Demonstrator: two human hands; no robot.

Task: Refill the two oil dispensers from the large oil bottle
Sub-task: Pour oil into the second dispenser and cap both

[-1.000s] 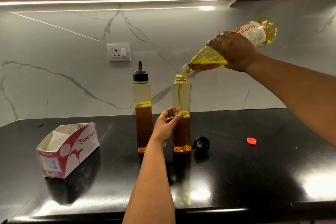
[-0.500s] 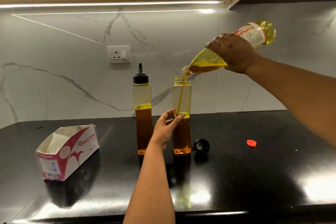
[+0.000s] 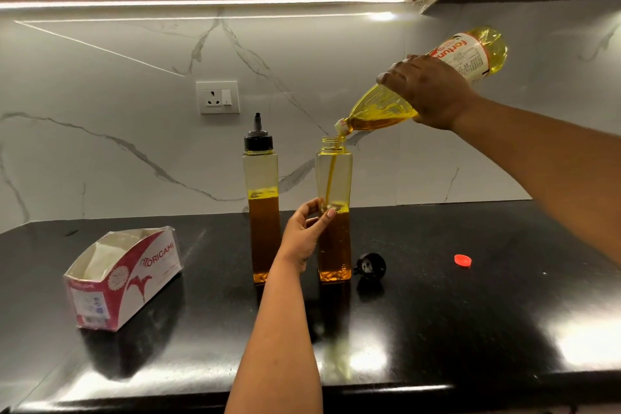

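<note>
- The large oil bottle (image 3: 386, 109) is held tilted in the air, its base up and to the right, its mouth just above the neck of the open dispenser (image 3: 334, 212).
- A thin stream of yellow oil falls from the mouth into this dispenser, which stands upright on the black counter (image 3: 470, 312) and is filled to about the half.
- The right hand (image 3: 428, 91) grips the large bottle around its middle, fingers curled over the top of it.
- The left hand (image 3: 304, 232) holds the open dispenser at its left side, thumb and fingers curled around it near the oil level.
- The second dispenser (image 3: 262, 208) stands just to the left, with its black nozzle cap on, also about half full.
- A loose black cap (image 3: 371, 265) lies on the counter just right of the open dispenser.
- A small red cap (image 3: 462, 260) lies further right, well apart.
- A white and red carton (image 3: 124, 276) with the word ORIGAMI sits at the left of the counter.
</note>
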